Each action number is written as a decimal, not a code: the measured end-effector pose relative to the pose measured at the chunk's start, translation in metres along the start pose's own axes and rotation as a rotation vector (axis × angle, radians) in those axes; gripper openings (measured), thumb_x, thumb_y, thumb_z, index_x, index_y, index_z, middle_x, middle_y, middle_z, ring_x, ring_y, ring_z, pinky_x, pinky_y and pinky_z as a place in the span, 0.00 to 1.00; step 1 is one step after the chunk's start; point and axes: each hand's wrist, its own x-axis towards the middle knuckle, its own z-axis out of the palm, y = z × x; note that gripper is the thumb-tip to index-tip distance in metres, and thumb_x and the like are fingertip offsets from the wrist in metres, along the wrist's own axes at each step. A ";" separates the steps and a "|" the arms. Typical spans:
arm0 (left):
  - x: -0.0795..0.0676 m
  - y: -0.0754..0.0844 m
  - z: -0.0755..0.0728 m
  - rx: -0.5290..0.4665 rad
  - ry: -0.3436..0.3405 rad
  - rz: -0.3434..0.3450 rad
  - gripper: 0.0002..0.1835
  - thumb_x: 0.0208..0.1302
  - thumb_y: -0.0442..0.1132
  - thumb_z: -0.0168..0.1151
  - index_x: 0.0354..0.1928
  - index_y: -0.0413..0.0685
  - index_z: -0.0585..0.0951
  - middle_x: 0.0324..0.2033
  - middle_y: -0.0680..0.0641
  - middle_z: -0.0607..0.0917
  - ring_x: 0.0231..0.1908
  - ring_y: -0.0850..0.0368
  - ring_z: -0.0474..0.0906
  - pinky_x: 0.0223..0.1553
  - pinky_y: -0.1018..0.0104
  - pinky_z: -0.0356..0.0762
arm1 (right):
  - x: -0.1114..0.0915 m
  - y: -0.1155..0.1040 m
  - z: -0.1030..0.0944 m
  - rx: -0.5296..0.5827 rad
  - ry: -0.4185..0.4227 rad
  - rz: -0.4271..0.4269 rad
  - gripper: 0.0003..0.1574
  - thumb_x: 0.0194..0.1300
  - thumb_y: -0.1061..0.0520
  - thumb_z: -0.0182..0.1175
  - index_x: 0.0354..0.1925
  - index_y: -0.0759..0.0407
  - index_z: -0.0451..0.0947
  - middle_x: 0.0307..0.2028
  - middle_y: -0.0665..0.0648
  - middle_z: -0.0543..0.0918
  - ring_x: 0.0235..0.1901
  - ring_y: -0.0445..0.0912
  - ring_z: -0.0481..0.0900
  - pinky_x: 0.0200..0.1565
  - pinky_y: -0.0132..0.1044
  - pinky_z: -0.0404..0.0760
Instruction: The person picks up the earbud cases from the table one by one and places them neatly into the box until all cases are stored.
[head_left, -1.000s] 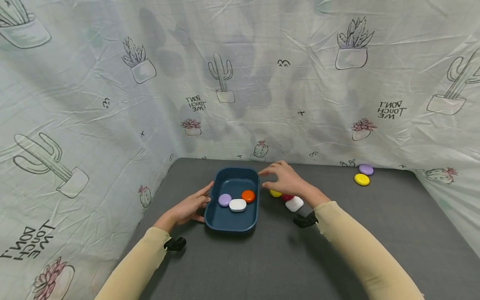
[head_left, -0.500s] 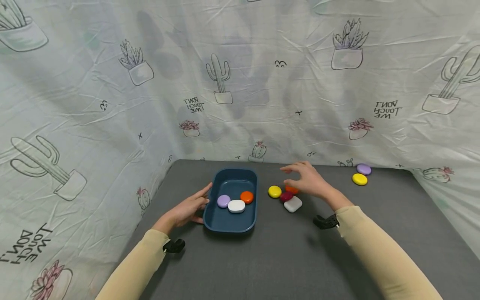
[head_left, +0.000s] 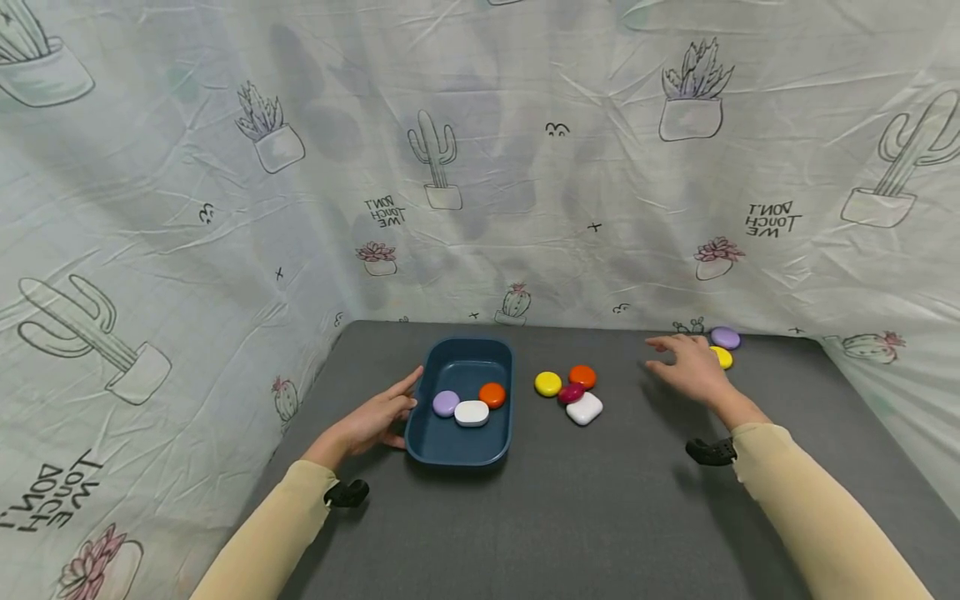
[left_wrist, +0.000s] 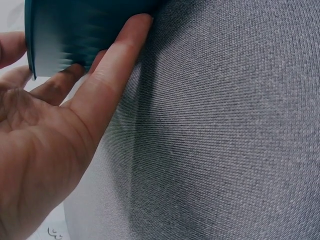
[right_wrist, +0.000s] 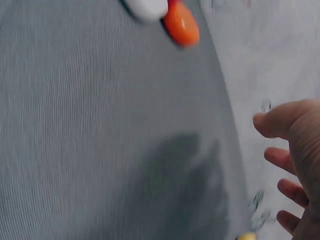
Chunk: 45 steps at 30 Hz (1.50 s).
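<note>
A dark blue rectangular tray [head_left: 459, 462] lies on the grey table, holding a round purple piece [head_left: 446, 404], a white oval piece [head_left: 472, 413] and a round orange piece [head_left: 492, 395], all glossy and pebble-like. My left hand [head_left: 371, 422] rests against the tray's left side; its thumb and fingers lie spread along the outer wall [left_wrist: 55, 35]. Far to the right, my right hand [head_left: 693, 369] hovers over the table with loose fingers and nothing in them. Close beyond it are a yellow piece [head_left: 723, 357], partly hidden by the hand, and a purple piece [head_left: 725, 337].
Between tray and right hand sits a cluster: a yellow piece [head_left: 548, 384], an orange piece [head_left: 582, 377], a dark red piece [head_left: 572, 393] and a white piece [head_left: 585, 409]. A pale cactus-print cloth [head_left: 480, 233] hangs along the table's back and left edges.
My right hand has moved from the tray's right rim, past the cluster, to the far right pieces, uncovering the orange piece in the cluster. The left hand has stayed at the tray.
</note>
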 end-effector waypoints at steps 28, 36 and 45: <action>0.001 0.000 0.001 -0.027 -0.008 0.013 0.36 0.81 0.42 0.46 0.81 0.79 0.47 0.80 0.41 0.49 0.70 0.35 0.64 0.44 0.44 0.82 | -0.036 0.072 -0.009 -0.160 -0.069 0.298 0.54 0.75 0.31 0.48 0.74 0.75 0.56 0.72 0.81 0.52 0.67 0.82 0.44 0.60 0.78 0.48; -0.002 0.004 0.002 -0.016 -0.013 0.017 0.36 0.82 0.42 0.46 0.81 0.78 0.45 0.79 0.42 0.52 0.69 0.37 0.67 0.44 0.45 0.83 | -0.039 0.071 -0.010 -0.188 -0.046 0.263 0.44 0.74 0.43 0.57 0.72 0.72 0.62 0.71 0.79 0.58 0.66 0.81 0.49 0.59 0.76 0.52; -0.003 0.004 0.000 -0.033 -0.028 0.017 0.36 0.82 0.42 0.46 0.81 0.80 0.46 0.79 0.40 0.52 0.68 0.37 0.68 0.45 0.45 0.82 | -0.048 0.068 -0.008 -0.211 -0.037 0.133 0.38 0.71 0.47 0.60 0.69 0.71 0.70 0.68 0.76 0.65 0.64 0.78 0.55 0.58 0.74 0.56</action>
